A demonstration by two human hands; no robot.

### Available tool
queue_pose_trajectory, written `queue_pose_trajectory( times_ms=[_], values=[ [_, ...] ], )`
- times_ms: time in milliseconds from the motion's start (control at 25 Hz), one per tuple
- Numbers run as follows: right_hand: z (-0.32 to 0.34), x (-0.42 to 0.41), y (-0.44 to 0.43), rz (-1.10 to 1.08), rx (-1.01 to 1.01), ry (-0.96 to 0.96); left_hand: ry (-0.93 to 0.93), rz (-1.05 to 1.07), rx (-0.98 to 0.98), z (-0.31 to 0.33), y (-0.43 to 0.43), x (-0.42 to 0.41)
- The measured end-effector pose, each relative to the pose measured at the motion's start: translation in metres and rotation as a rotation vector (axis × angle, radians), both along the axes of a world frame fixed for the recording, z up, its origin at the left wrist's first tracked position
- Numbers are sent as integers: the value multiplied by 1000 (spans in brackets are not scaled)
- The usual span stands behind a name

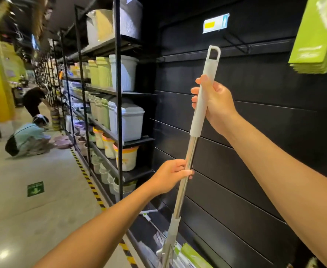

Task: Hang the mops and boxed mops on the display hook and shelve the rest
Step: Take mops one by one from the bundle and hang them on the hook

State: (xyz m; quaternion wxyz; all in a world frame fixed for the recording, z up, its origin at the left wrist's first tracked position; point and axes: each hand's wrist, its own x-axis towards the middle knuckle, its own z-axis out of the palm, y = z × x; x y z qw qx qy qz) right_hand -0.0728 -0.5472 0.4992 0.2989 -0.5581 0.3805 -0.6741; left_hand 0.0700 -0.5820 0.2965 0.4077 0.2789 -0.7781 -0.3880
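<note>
I hold a mop (189, 153) nearly upright in front of a black slatted wall. Its white plastic handle end has a hanging loop at the top, just below a black wire display hook (238, 45). My right hand (214, 104) grips the white handle part. My left hand (173, 176) grips the steel shaft lower down. Green boxed mops (316, 37) hang on the wall at the upper right. More green boxes (192, 256) and another mop (149, 214) lie on the bottom shelf; the held mop's head is out of view.
A black shelving unit (118, 93) with plastic bins and buckets stands to the left. Two people (31, 132) crouch and bend in the aisle further back. A yellow-black hazard stripe (89, 180) runs along the floor at the shelf base. A price tag (215, 23) sits above the hook.
</note>
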Motion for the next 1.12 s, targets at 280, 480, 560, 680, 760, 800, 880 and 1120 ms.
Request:
queue_pose_trajectory(
  times_ms=[280,480,560,680,760,800,880,1120],
  values=[
    [10,-11,-98,-113,-7,-1,21,-76,-32,2,-114,-26],
    [14,-22,-162,-289,-23,16,45,-270,18,5,-199,-57],
    [21,-27,-180,-348,-31,13,61,-347,30,8,-231,-73],
    [33,-37,-201,-464,-21,18,68,-457,33,21,-266,-96],
    [40,-46,-212,-516,-21,15,46,-512,40,30,-283,-109],
    [45,-51,-218,-536,-22,10,41,-541,43,35,-290,-114],
    [56,-58,-230,-575,-22,-7,41,-595,46,46,-305,-123],
    [90,-75,-252,-635,-33,-39,65,-668,10,80,-331,-145]
  ],
)
